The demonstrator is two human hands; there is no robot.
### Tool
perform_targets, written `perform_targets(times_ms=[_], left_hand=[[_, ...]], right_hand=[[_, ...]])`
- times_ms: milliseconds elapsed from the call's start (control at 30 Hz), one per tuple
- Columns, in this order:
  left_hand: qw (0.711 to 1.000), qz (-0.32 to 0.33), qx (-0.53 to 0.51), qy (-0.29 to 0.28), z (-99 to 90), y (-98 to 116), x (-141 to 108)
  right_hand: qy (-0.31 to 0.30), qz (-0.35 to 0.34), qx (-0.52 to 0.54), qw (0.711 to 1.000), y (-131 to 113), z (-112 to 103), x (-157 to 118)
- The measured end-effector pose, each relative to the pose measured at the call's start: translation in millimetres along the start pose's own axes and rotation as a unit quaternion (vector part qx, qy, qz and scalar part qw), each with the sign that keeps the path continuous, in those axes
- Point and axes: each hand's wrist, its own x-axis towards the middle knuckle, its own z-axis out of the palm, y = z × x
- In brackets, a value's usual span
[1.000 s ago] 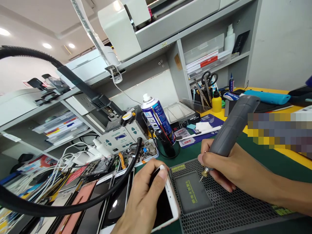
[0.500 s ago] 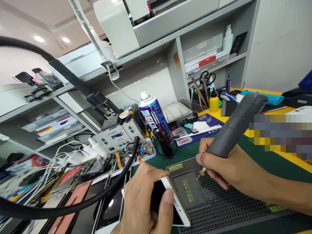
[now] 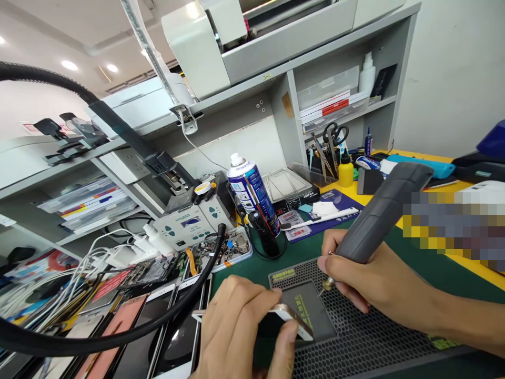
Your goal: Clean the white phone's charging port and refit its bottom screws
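Note:
My left hand [image 3: 240, 329] is closed around a white-framed smartphone [image 3: 299, 319], fingers over its far edge and thumb on the near side. The phone is tilted, with its rose-gold edge turned up; much of it is hidden by my fingers. In my right hand [image 3: 366, 273] is a dark grey handheld rotary tool [image 3: 379, 221], held like a pen. A brass collar and thin tip at its lower end point down, a little right of the phone and apart from it. Under both lies a black perforated mat [image 3: 355, 331] with a smooth inset pad.
A blue-and-white spray can [image 3: 252, 189] stands behind the mat. A tray of small parts [image 3: 240, 245] sits beside a control unit [image 3: 189, 223]. Several phones and a pink panel [image 3: 114, 337] lie at left, crossed by a black hose [image 3: 158, 339]. A white brush [image 3: 335, 217] lies behind.
My left hand has tipped the phone, so its edge now faces up and less of its dark front shows. The right hand and tool have barely moved. The view has shifted slightly.

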Motion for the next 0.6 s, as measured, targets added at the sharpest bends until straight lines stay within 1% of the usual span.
perform_targets(times_ms=[133, 267, 333, 433, 500, 567, 600], left_hand=[[0.999, -0.029, 0.015, -0.01, -1.3, 6, -3], [1.0, -0.014, 0.002, -0.007, -0.7, 7, -1], [1.0, -0.011, -0.011, 0.002, 0.5, 8, 2], [0.999, -0.034, -0.03, 0.025, 1.1, 12, 5], [0.995, -0.066, -0.059, 0.053, 0.0, 11, 6], [0.989, -0.082, -0.116, 0.028, -1.4, 8, 7], [0.982, -0.105, -0.15, 0.048, -1.9, 7, 7]], right_hand=[[0.007, -0.003, -0.006, 1.0, 2, 0, 1], [-0.001, -0.003, -0.015, 1.0, 2, -1, 0], [0.0, -0.005, -0.021, 1.0, 1, -1, -1], [0.002, -0.006, -0.026, 1.0, 2, -2, -2], [0.001, -0.007, -0.029, 1.0, 2, -2, -3], [0.0, -0.007, -0.029, 1.0, 2, -2, -3], [-0.002, -0.006, -0.029, 1.0, 2, -2, -3]])
